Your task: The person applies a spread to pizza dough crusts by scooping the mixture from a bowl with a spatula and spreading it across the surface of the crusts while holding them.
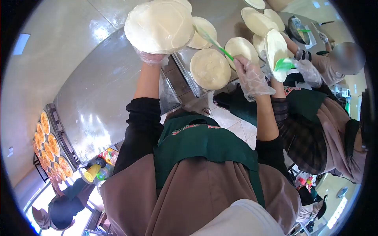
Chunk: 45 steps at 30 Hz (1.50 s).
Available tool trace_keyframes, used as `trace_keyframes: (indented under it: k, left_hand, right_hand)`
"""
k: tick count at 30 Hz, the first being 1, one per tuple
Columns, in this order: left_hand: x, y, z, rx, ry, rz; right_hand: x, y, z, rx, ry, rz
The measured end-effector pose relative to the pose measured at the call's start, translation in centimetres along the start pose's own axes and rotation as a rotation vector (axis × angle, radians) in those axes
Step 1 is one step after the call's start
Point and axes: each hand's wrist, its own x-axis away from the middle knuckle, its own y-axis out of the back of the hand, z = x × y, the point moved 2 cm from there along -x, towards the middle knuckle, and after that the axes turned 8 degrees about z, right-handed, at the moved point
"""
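Note:
A large round of pale dough [159, 26], coated with a cream-coloured spread, rests raised on my gloved left hand [151, 58], which is mostly hidden beneath it. My gloved right hand [252, 76] is closed around the green handle of a spatula [214, 40]. The spatula's whitish blade reaches up and left toward the edge of the raised round. Between my hands, a coated round [210, 69] lies at the table's near edge. Another round [203, 32] is behind it, and a third [241, 52] lies just beyond my right hand.
A metal table [106, 78] spans the left and back. At right, a co-worker's gloved hand [309, 72] holds a green spatula [285, 64] against an upright round [276, 51]. A dark pan [298, 29] sits farther back. Topped rounds [51, 145] fill a rack at far left, near another person [65, 206].

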Motion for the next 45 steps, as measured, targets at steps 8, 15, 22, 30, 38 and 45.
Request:
trace_keyframes:
  k: [8, 15, 22, 30, 38, 45]
  left_hand:
    - [-1.7, -1.4, 1.4, 0.134, 0.061, -0.046]
    - [-0.4, -1.8, 2.6, 0.243, 0.179, -0.100]
    - [1.1, -1.2, 7.1, 0.604, 0.322, -0.160]
    - [1.6, -1.1, 10.0, 0.076, -0.003, -0.162]
    - [0.2, -0.3, 5.3, -0.689, -0.475, -0.154]
    - [1.6, -0.4, 6.1, 0.308, 0.145, -0.321]
  right_hand:
    - [1.7, 0.5, 1.4, 0.101, 0.009, 0.101]
    - [0.6, 1.2, -0.6, 0.105, -0.056, 0.017]
    - [-1.2, 0.0, -0.3, 0.177, 0.016, -0.011]
    - [0.7, -0.6, 1.6, 0.227, 0.019, 0.108]
    - [2.0, 0.9, 1.7, 0.000, -0.148, 0.160]
    - [2.0, 0.7, -0.7, 0.081, -0.167, 0.032]
